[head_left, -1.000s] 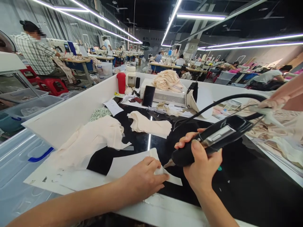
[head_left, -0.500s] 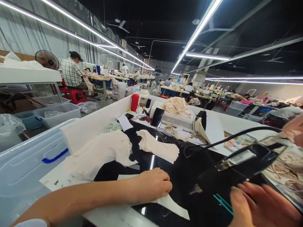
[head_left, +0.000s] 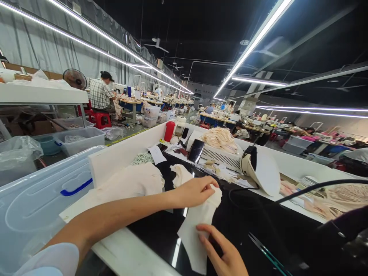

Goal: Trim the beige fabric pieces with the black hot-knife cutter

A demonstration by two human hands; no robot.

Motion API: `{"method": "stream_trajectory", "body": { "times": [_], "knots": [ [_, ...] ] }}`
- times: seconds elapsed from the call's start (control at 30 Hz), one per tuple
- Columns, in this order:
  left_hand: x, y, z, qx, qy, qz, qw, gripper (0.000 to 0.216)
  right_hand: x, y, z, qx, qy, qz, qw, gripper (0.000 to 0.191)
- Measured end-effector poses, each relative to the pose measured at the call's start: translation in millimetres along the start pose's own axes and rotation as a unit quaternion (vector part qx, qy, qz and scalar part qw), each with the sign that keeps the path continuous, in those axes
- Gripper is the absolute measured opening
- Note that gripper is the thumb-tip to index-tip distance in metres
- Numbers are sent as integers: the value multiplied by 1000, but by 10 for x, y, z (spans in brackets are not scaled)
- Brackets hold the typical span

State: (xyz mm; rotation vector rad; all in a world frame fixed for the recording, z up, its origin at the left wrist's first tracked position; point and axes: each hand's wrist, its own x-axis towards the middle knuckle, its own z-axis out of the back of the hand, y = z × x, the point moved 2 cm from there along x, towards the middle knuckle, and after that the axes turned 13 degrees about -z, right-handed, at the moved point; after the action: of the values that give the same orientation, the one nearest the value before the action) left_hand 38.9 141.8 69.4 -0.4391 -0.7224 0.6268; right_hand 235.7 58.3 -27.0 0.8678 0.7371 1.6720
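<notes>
My left hand [head_left: 194, 190] reaches across the black table [head_left: 247, 226] and pinches the top edge of a white fabric piece [head_left: 195, 226], lifting it. My right hand [head_left: 222, 253] grips the same piece at its lower right edge, thumb on top. The piece hangs between both hands above the dark surface. A black corded hand tool [head_left: 342, 230] lies blurred at the right, with nothing holding it. A cream fabric pile [head_left: 135, 182] lies left of my left hand, and another folded cream piece [head_left: 180, 174] sits just behind it.
A white machine [head_left: 221, 155] with a phone [head_left: 196, 150] leaning on it stands at the back, stacked cream fabric [head_left: 220, 138] on top. A red bottle [head_left: 169, 131] stands behind. Clear plastic bins [head_left: 37, 199] sit at left. A seated person [head_left: 100, 94] works farther back.
My right hand let go of the black hand tool, which now rests at the right. Both hands took hold of the white fabric piece and raised it. The view tilted upward.
</notes>
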Motion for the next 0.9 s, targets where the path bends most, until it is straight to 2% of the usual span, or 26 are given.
{"method": "stream_trajectory", "body": {
  "times": [0.07,0.13,0.2,0.37,0.57,0.77,0.83,0.9],
  "knots": [
    [130,97,123,-1,-36,14,999,32,222,36,85,32,-17,-54,998,49],
    [218,217,250,6,-66,30,997,36,443,55,223,66,-112,-94,987,61],
    [255,340,359,14,-87,46,995,38,662,46,346,63,-149,-109,981,67],
    [220,613,430,34,-97,80,992,38,1126,-107,542,43,-205,-124,970,62],
    [99,863,280,58,-79,105,990,34,1482,-294,446,-13,-199,-123,972,61],
    [-36,985,144,76,-42,136,987,19,1622,-383,258,-97,-140,-58,984,45],
    [-53,986,188,79,-34,146,985,23,1610,-381,241,-117,-136,-40,983,46],
    [-79,974,333,85,-31,157,984,25,1562,-359,245,-128,-135,-24,982,50]
  ]
}}
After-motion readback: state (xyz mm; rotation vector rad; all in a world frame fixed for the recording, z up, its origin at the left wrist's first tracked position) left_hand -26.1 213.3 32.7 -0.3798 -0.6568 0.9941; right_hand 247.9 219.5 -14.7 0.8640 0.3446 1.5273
